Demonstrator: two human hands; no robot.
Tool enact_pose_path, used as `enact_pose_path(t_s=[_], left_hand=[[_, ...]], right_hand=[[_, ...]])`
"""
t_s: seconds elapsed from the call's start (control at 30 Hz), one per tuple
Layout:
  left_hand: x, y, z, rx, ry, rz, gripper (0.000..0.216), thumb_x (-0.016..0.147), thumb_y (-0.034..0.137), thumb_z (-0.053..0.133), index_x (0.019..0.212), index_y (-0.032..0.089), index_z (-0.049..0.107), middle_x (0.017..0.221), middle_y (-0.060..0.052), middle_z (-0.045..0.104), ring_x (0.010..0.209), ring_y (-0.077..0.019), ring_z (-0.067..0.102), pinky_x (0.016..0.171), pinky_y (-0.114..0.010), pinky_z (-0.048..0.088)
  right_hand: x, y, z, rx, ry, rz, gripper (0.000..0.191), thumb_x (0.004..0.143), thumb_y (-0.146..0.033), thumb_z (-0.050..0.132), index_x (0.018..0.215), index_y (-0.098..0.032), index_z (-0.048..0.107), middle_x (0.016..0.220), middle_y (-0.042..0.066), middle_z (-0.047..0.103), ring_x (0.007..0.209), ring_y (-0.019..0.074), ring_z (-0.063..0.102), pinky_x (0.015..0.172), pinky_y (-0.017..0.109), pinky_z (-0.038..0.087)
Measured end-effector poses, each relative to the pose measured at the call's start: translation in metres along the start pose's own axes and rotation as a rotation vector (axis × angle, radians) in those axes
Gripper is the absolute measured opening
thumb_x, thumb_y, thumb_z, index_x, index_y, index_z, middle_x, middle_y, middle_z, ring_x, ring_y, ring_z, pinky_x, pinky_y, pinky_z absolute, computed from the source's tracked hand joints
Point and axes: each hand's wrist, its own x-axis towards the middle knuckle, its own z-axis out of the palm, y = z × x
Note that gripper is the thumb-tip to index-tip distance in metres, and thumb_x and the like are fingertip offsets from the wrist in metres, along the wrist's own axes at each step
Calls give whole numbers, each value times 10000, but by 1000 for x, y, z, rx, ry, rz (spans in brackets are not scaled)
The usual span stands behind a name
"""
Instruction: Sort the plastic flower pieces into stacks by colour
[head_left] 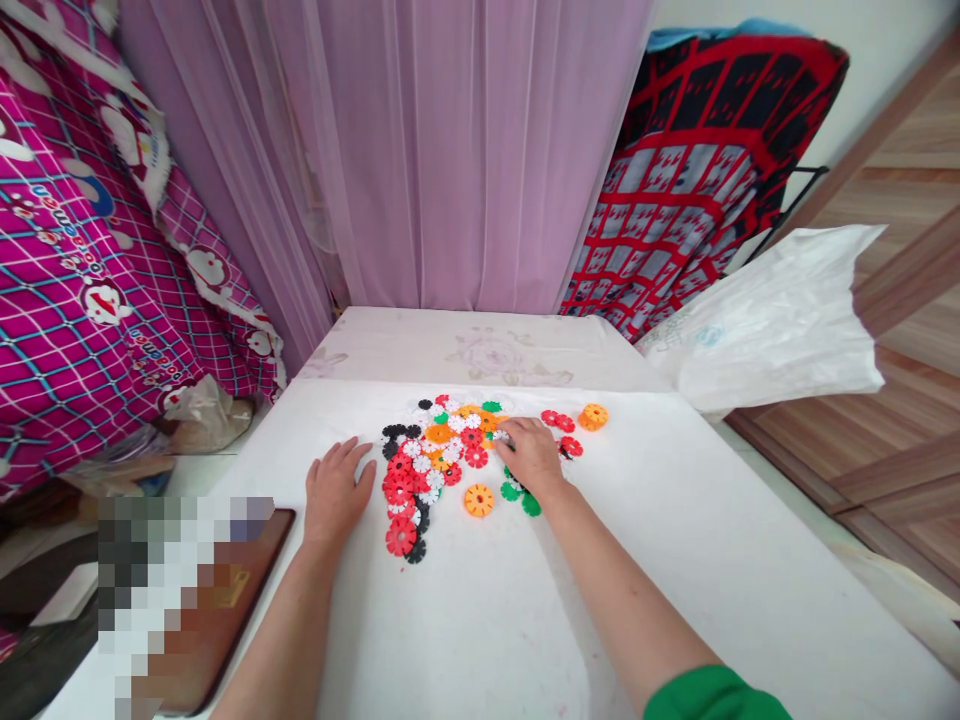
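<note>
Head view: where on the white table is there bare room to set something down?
Bare: the near table between both forearms; the stretch right of the right hand toward the white bag; the far strip under the curtain. Crowded: the plastic discs between right hand and left hand.

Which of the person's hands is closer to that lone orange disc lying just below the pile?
Right. The right hand lies just right of the orange disc; the left hand rests flat beyond the red pieces, farther left.
</note>
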Motion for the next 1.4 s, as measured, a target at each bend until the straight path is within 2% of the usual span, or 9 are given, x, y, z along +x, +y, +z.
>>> enact_pose_path(t_s=[0.2,0.33,0.43,0.63,0.77,0.93,1.07,1.2,1.4], left_hand=[[0,1,-1,8,-13,-3,417,929,362,384,1260,242,608,1430,-79,540,1359,-283,427,1128,-535,287],[0,2,-2,9,-23,-10,422,931,364,376,1266,248,606,1431,-72,539,1366,-285,419,1128,-543,284],[1,1,-2,13,-34,-14,422,933,364,372,1268,252,604,1433,-68,537,1370,-280,413,1132,-539,279],[1,-1,-1,25,-38,-4,421,938,365,368,1273,253,599,1435,-67,536,1371,-280,411,1132,-541,277],[1,0,0,25,-31,-7,413,934,358,383,1268,252,601,1432,-67,538,1367,-275,417,1136,-529,279],[1,0,0,11,-27,-9,412,931,355,389,1265,246,604,1434,-66,536,1370,-280,414,1137,-539,275],[1,0,0,4,-20,-6,413,929,359,392,1264,243,604,1436,-72,533,1368,-287,416,1132,-547,279],[1,-1,0,-1,-30,2,420,930,367,389,1270,239,601,1439,-78,529,1373,-290,411,1134,-550,277],[0,-1,0,-3,-22,1,414,929,369,392,1260,244,606,1436,-72,533,1371,-282,416,1140,-538,274]], right_hand=[[-29,13,0,-8,75,-19,231,837,-206,560,993,-211,730,1102,56,692,993,245,569,899,385,430],[-28,21,-6,11,92,30,209,825,-166,546,913,-214,729,1079,50,699,1002,233,576,908,372,423],[-12,18,-14,-30,31,97,201,819,-203,582,975,-212,710,1052,71,699,1006,246,578,892,372,421],[10,6,-24,-178,-222,229,287,801,-284,628,1072,-204,673,1017,98,691,986,255,589,842,346,411],[12,5,-25,-142,-214,257,332,801,-249,612,1123,-178,649,1047,116,687,982,255,610,852,344,427],[-8,-6,-32,197,-64,224,421,775,-229,619,1193,-203,585,1134,75,685,997,220,634,888,349,469],[-45,-27,-34,450,-105,97,444,728,-229,630,1167,-238,574,1111,35,687,981,200,636,847,338,503],[-70,-42,-29,447,-107,26,459,681,-167,621,1133,-239,590,1064,42,685,976,215,626,884,364,491],[-71,-46,-20,352,-108,-53,473,672,-149,614,1138,-228,594,1022,45,686,974,227,614,892,381,463]])
